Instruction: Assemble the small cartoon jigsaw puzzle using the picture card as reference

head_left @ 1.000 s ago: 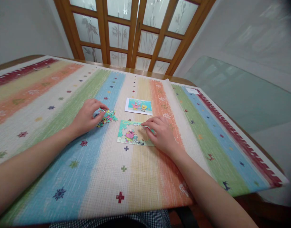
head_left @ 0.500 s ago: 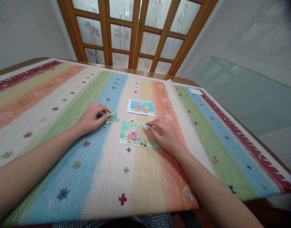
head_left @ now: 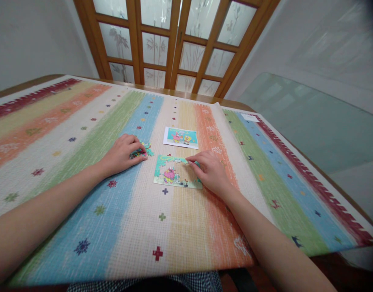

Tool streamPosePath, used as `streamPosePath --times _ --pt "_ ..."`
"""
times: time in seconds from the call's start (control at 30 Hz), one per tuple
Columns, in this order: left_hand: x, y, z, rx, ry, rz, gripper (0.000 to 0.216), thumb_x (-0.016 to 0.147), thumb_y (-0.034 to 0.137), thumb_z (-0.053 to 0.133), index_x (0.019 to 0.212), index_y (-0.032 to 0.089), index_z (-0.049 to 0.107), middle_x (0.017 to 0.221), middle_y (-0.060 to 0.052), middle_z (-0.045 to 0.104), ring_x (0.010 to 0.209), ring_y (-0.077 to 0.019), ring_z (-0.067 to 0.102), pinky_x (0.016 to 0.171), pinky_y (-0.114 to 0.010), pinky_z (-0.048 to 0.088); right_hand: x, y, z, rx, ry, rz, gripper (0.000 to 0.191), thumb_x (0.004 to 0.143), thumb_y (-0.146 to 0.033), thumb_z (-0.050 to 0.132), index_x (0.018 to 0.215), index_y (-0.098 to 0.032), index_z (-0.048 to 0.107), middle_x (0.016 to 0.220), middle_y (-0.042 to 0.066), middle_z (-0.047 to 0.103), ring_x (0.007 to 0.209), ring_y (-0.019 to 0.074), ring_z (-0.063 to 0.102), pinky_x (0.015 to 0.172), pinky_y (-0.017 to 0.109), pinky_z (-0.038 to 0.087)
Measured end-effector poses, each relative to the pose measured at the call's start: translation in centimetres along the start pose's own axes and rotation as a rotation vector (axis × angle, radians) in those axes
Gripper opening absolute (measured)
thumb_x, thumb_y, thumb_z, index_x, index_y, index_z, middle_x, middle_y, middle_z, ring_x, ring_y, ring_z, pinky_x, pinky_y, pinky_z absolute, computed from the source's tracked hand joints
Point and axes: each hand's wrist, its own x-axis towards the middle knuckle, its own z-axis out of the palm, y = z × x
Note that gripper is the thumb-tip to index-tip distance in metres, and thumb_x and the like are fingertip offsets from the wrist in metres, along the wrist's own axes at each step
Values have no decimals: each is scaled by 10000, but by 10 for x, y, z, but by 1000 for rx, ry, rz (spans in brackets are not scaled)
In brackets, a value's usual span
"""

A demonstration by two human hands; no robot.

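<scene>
A pile of small colourful jigsaw pieces (head_left: 149, 149) lies on the blue stripe of the cloth. My left hand (head_left: 125, 153) rests over it, fingers curved and thumb apart, with pieces showing between them. To its right lies a partly assembled jigsaw puzzle (head_left: 169, 175) with a pink cartoon figure; the cloth shows through its unfilled middle and right. My right hand (head_left: 212, 170) is at the puzzle's upper right, thumb and index finger pinched together. What they hold, if anything, is too small to make out. Part of the puzzle's right side is hidden behind this hand.
Just beyond the puzzle lies a printed cartoon picture (head_left: 182, 137) on white paper. A white slip (head_left: 250, 117) is at the far right. The striped tablecloth (head_left: 137, 227) covers the table, and glazed wooden doors (head_left: 174, 44) stand behind it.
My left hand has shifted slightly right over the pile, its thumb now stretched nearer the puzzle. My right hand has stayed nearly still at the puzzle.
</scene>
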Motion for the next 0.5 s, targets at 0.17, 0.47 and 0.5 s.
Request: streamPosePath --times 0.17,0.47,0.5 --pt "0 1 -2 -34 26 2 383 985 553 528 1007 230 732 1028 -70 595 1047 -257 543 979 -427 407 0 0 0 -1 1 6 187 976 -251 559 1019 -224 739 937 84 737 943 257 640 852 427 475" --pt "0 -3 -2 -72 102 -79 398 991 543 487 1031 210 701 1021 -71 621 1044 -253 560 992 -431 412 0 0 0 1 0 11 183 972 -250 567 1020 -224 741 942 85 739 953 261 645 855 430 481" --pt "0 -4 -2 -61 128 -104 398 1000 523 461 1034 201 694 1008 -74 624 1030 -254 565 988 -434 413 0 0 0 4 3 8 184 971 -249 565 1019 -228 741 941 83 740 951 260 646 853 429 481"
